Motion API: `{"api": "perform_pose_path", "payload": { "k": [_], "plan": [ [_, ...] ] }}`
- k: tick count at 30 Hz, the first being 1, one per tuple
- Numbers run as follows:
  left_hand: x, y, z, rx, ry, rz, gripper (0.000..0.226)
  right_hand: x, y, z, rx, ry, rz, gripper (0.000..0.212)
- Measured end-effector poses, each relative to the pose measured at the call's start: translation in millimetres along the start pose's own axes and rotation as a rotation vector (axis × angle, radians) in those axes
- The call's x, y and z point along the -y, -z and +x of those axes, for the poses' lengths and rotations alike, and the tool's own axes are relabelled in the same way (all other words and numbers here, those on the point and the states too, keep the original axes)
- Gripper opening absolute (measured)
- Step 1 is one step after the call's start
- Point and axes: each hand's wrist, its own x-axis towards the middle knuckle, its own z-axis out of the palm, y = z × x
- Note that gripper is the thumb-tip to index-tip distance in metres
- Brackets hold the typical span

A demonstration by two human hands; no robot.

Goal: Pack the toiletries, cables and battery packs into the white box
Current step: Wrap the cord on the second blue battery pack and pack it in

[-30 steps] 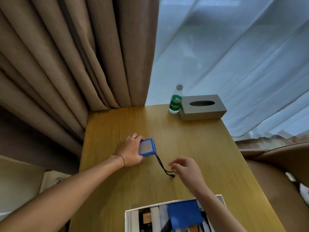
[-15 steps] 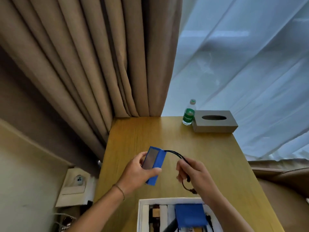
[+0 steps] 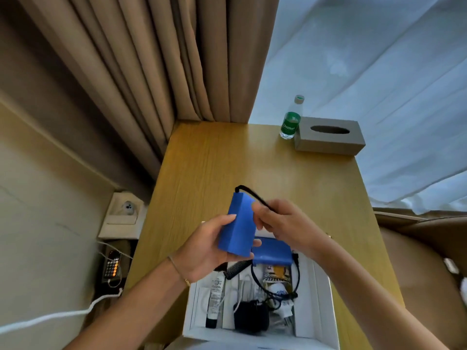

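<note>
My left hand [image 3: 204,246] grips a blue battery pack [image 3: 238,227] held upright above the far end of the white box [image 3: 321,311]. A black cable [image 3: 252,194] loops from the pack's top corner into my right hand [image 3: 283,223], which pinches it close beside the pack. Inside the box lie a second blue battery pack [image 3: 274,251], a black comb [image 3: 236,269], a white tube with a black cap [image 3: 214,301], a black pouch [image 3: 250,317], black and white cables and small packets.
The box sits at the near end of a wooden table [image 3: 227,160]. At the far right corner stand a green-labelled water bottle [image 3: 290,120] and a grey tissue box [image 3: 329,136]. Curtains hang behind. Left of the table are a wall socket [image 3: 125,209] and a phone [image 3: 112,267] on charge.
Both hands lifted the blue battery pack off the table and brought it toward me over the box. The right hand gathered the dangling cable against the pack. The camera tilted down, showing more of the box.
</note>
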Motion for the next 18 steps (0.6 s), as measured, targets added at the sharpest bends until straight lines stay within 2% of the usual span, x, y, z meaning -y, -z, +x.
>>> {"api": "perform_pose_path", "payload": {
  "k": [3, 7, 10, 12, 14, 15, 18],
  "plan": [
    [16.1, -0.8, -0.4, 0.072, 0.033, 0.048, 0.062, -20.8, -8.7, -7.2, -0.011, -0.065, -0.256, 0.047],
    [26.5, 0.7, 2.4, 0.011, 0.139, 0.010, 0.087, -38.2, -20.4, -16.3, 0.009, -0.095, -0.618, 0.049],
    [29.7, 3.0, 6.6, -0.027, 0.193, 0.177, 0.080, -47.3, -34.7, -17.5, 0.043, -0.005, -0.954, 0.047],
    [32.3, 6.5, 9.3, -0.117, 0.241, 0.305, 0.061, -53.3, -41.2, -16.1, 0.082, 0.034, -1.063, 0.044],
    [36.8, 13.5, 11.9, -0.213, 0.275, 0.372, 0.033, -62.3, -44.0, -14.9, 0.143, 0.028, -1.042, 0.039],
    [38.6, 16.8, 14.0, -0.258, 0.287, 0.380, 0.024, -67.8, -44.4, -15.4, 0.183, -0.001, -0.951, 0.037],
    [42.6, 25.2, 23.3, -0.382, 0.282, 0.406, 0.017, -85.3, -41.0, -21.3, 0.257, -0.120, -0.531, 0.040]
  ]
}}
